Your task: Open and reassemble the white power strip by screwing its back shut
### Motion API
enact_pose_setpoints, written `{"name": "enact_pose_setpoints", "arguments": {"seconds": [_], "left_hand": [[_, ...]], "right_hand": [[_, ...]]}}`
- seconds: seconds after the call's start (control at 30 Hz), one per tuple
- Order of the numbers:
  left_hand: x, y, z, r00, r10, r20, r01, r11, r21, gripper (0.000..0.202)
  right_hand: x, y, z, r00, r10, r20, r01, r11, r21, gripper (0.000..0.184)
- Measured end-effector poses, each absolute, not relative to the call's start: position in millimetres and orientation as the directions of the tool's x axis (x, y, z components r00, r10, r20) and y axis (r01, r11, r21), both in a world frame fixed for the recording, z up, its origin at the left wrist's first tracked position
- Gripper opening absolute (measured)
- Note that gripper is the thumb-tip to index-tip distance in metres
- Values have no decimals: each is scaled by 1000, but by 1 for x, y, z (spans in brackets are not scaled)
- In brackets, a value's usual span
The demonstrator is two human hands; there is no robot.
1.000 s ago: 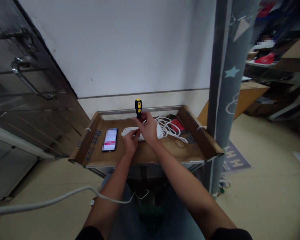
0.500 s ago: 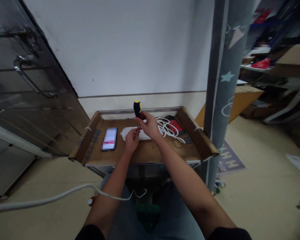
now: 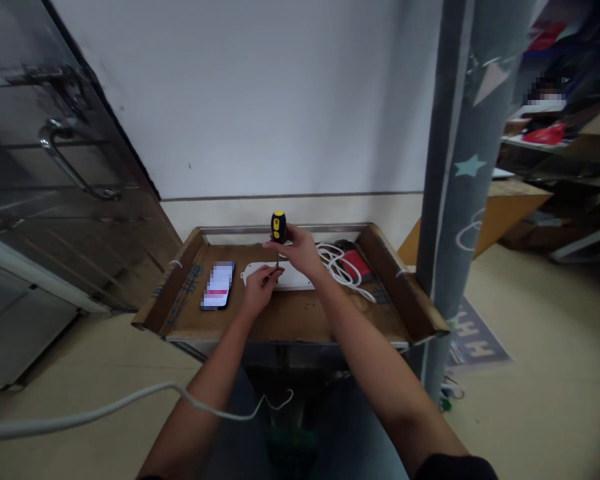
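My right hand [image 3: 300,251] grips a screwdriver [image 3: 279,227] by its black and yellow handle. The tool stands upright, shaft down, over a long white power strip [image 3: 300,279] lying on the cardboard. Close to the lower end of the shaft, my left hand [image 3: 260,287] is closed in a pinch; what is between its fingertips is too small to make out. Some tiny screw-like pieces [image 3: 310,305] lie on the cardboard just in front of the strip. A white cable [image 3: 337,267] is coiled at the strip's right end.
A lit phone [image 3: 218,287] lies left on the cardboard-lined cart [image 3: 260,327], whose sides are raised. A red and black item [image 3: 355,263] sits behind the cable. A grey pillar [image 3: 460,200] stands at the right, a metal door [image 3: 80,200] at the left. Another white cord [image 3: 130,397] crosses near my left forearm.
The screwdriver handle has turned, showing more yellow, and my right hand has shifted slightly on it. My left hand has moved a little left of the shaft. The whole view has shifted slightly.
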State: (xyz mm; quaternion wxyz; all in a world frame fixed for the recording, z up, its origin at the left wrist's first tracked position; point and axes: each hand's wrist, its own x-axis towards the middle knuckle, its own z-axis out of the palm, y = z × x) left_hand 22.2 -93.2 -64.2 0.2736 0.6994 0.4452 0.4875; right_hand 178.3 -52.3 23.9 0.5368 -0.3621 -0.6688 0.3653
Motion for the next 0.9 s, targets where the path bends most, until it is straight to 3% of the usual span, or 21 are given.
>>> {"name": "enact_pose_setpoints", "arguments": {"seconds": [0.17,0.4,0.57,0.77,0.9], "left_hand": [[7,-79,-52,201,910,362,341,-412,845,18],[17,-86,-67,58,927,372,343,-368,864,26],[25,-97,-69,-42,905,423,368,-380,849,26],[26,-103,-57,41,888,457,351,-441,826,26],[27,-103,-59,9,877,480,342,-454,823,24]], "right_hand": [[186,-40,30,-389,824,411,-106,403,-909,59],[176,-36,-1,-232,868,439,-300,365,-881,52],[178,-39,-4,-312,858,408,-393,274,-878,53],[183,-42,1,-307,845,438,-392,307,-867,51],[180,-42,-3,-233,853,467,-359,370,-857,53]]}}
